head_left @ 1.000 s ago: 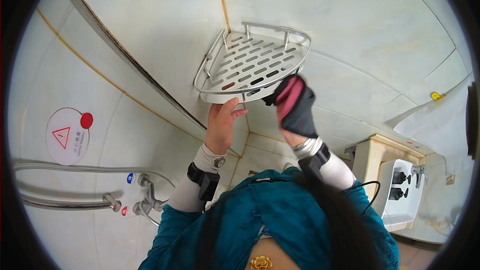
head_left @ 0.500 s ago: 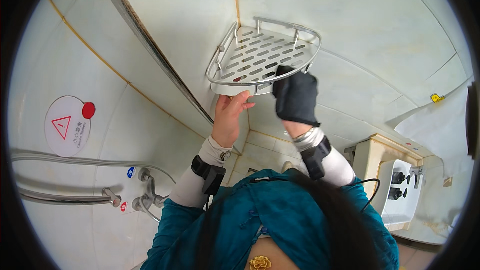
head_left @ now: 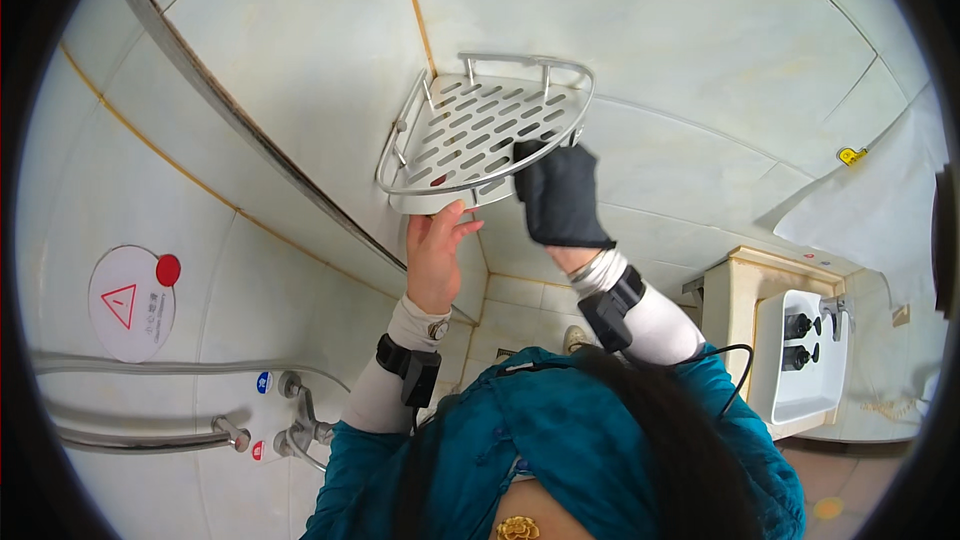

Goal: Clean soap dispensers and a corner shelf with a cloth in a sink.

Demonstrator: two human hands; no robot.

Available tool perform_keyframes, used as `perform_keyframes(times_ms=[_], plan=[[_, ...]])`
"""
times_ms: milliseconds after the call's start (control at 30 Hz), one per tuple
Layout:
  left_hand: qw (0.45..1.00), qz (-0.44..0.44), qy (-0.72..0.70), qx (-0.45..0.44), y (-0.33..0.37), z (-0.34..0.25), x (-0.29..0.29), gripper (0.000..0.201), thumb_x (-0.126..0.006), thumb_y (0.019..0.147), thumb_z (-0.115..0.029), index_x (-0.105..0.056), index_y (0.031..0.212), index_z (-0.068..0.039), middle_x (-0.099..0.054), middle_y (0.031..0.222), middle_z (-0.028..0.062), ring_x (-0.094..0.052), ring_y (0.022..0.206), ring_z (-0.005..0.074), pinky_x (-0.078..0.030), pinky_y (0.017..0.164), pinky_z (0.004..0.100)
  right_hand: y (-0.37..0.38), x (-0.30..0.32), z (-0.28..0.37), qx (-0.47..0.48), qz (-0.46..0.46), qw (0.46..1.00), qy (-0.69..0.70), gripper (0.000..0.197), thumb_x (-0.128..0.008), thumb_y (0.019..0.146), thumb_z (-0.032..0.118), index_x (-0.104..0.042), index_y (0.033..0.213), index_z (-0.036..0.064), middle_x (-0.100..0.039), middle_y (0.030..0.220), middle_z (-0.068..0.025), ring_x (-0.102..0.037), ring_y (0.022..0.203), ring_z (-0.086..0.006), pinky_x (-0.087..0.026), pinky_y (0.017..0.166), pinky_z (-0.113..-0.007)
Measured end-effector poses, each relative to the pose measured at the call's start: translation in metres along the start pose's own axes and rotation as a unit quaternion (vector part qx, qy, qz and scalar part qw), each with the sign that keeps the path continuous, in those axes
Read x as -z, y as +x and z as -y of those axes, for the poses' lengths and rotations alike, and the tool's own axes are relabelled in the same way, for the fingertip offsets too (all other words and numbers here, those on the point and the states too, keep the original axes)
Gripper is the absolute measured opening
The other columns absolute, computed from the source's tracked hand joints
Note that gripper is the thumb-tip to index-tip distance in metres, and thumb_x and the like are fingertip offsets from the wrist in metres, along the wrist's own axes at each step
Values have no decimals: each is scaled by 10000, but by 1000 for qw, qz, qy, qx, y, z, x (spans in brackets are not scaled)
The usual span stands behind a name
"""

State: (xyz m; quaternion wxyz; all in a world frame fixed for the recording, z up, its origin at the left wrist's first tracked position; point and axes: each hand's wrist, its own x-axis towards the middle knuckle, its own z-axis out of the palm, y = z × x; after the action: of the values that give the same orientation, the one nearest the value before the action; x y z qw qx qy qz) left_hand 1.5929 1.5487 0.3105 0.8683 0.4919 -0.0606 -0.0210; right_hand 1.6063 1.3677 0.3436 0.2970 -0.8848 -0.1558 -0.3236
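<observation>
A silver metal corner shelf (head_left: 440, 159) with slotted holes and a round guard rail is mounted where two white walls meet. Bare, my left hand (head_left: 434, 255) comes up under its front lip, index fingertip against the lip, the other fingers spaced apart below. A black glove covers my right hand (head_left: 560, 195), which is closed at the front right of the shelf, its knuckles bent over the edge by the rail. Part of the gloved fingers reaches inside the rail above the slotted plate. The fingertips are hidden.
Lower left are a shower mixer (head_left: 300, 430), a hose and a grab bar (head_left: 160, 440). A round warning sticker (head_left: 133, 303) is above them. A metal strip (head_left: 230, 120) runs along the left wall. At right, a white basin (head_left: 800, 380) holds two black pump bottles.
My view has shifted, so the shelf and both hands appear farther left and slightly lower. Relative to the shelf, both hands stay in about the same places.
</observation>
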Motion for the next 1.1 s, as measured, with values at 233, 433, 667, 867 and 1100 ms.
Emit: perform_keyframes(times_ms=[233, 433, 667, 867, 1100], plan=[[1000, 4, 12, -5, 1, 4, 6, 443, -539, 922, -166, -444, 1341, -57, -572, 1245, 93, -585, 1040, 247, -494, 835, 392, -11, 16, 8, 15, -4, 990, 142, 131, -553, 829, 85, -600, 919, 3, -590, 843, -153, -581, 740, -305, -456, 644, -375], [1000, 9, 23, 13, -2, 2, -4, 465, -530, 927, -212, -416, 1354, -67, -554, 1271, 93, -569, 1053, 258, -472, 857, 422, 10, 31, -40, -28, -42, 998, 20, 109, -610, 774, 93, -559, 787, -3, -583, 754, -218, -549, 725, -444, -462, 645, -454], [1000, 14, 16, 17, -1, 3, -2, 476, -510, 942, -200, -390, 1375, -44, -515, 1309, 100, -559, 1063, 242, -474, 862, 390, 30, 24, -100, -10, -125, 991, -49, 221, -614, 761, 225, -587, 808, 10, -590, 833, -243, -548, 780, -444, -460, 691, -486], [999, -4, 31, 4, -2, 5, 4, 469, -512, 940, -214, -401, 1370, -65, -549, 1272, 100, -567, 1071, 257, -476, 868, 418, 2, 14, -63, -44, -66, 996, 46, 163, -635, 730, 127, -546, 735, -9, -547, 695, -222, -500, 711, -453, -413, 589, -465], [1000, 8, 14, 9, 0, 7, 6, 471, -549, 921, -192, -422, 1357, -69, -528, 1299, 86, -551, 1104, 210, -474, 865, 392, 18, 19, -69, 3, -158, 987, -12, 167, -627, 680, 149, -570, 762, 15, -576, 748, -230, -529, 738, -469, -454, 648, -471]])
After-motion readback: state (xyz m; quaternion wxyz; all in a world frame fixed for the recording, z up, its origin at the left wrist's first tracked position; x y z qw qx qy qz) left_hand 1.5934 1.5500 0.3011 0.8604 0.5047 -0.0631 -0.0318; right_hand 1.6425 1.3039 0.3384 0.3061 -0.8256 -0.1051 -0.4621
